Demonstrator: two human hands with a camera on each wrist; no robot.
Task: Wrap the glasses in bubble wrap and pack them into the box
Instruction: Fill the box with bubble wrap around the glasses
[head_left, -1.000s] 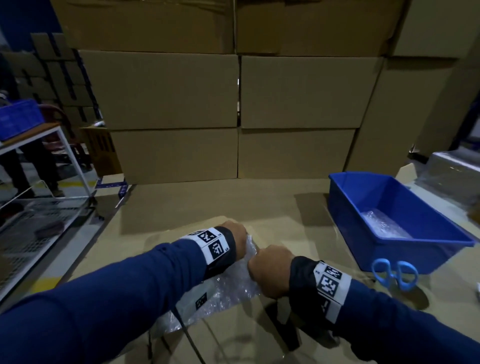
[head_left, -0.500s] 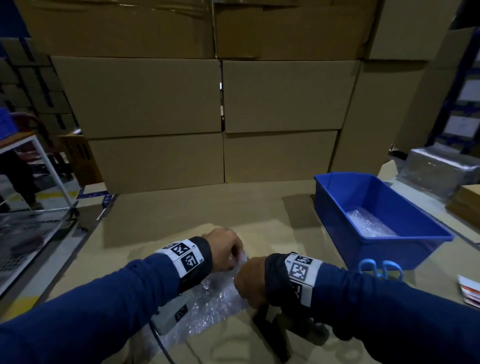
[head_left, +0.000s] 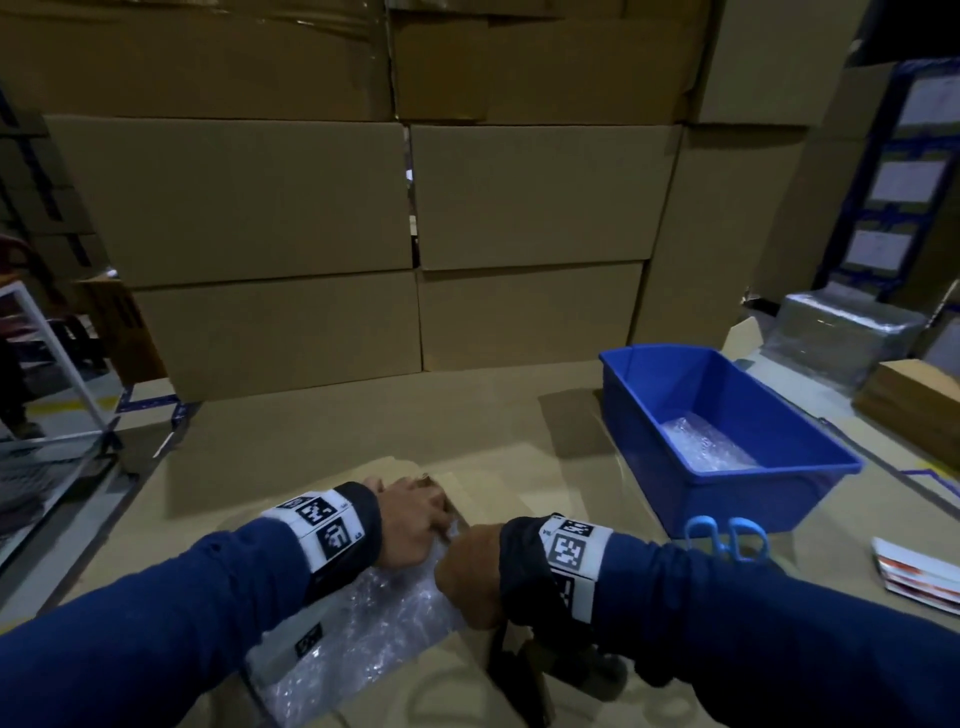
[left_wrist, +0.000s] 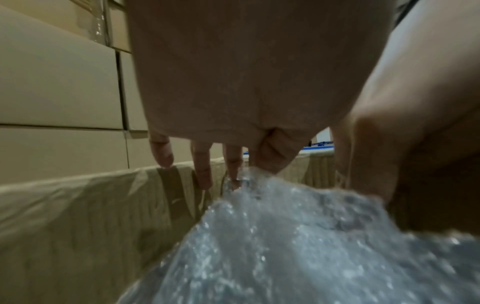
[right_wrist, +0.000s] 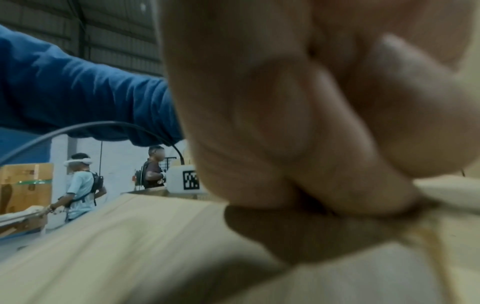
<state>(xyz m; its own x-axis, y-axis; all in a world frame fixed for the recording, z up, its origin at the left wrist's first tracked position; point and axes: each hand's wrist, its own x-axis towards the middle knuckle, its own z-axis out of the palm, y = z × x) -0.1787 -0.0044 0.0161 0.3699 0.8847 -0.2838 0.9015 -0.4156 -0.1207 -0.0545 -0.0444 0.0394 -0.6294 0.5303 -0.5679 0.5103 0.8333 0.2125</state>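
Observation:
A sheet of bubble wrap (head_left: 374, 639) lies low in the middle of the head view, among the flaps of a cardboard box (head_left: 488, 493). My left hand (head_left: 421, 519) and right hand (head_left: 467, 577) meet at its far end. In the left wrist view the thumb and a finger of my left hand (left_wrist: 241, 176) pinch the raised edge of the bubble wrap (left_wrist: 285, 246), and the other fingers hang straight. My right hand (left_wrist: 376, 164) presses down beside it. Its curled fingers (right_wrist: 350, 195) are squeezed together on a thin fold. No glass shows; the wrap and hands hide what is inside.
A blue bin (head_left: 675, 374) at the right holds a wrapped bundle (head_left: 706, 447). Blue-handled scissors (head_left: 727, 535) lie in front of it, with a stack of cards (head_left: 914, 571) farther right. Stacked cartons (head_left: 415, 234) wall off the back. Two people (right_wrist: 80, 181) stand far off.
The view has swung to the right, so the bin sits further left. Both hands stay together on the far end of the wrap, and the right wrist has turned slightly.

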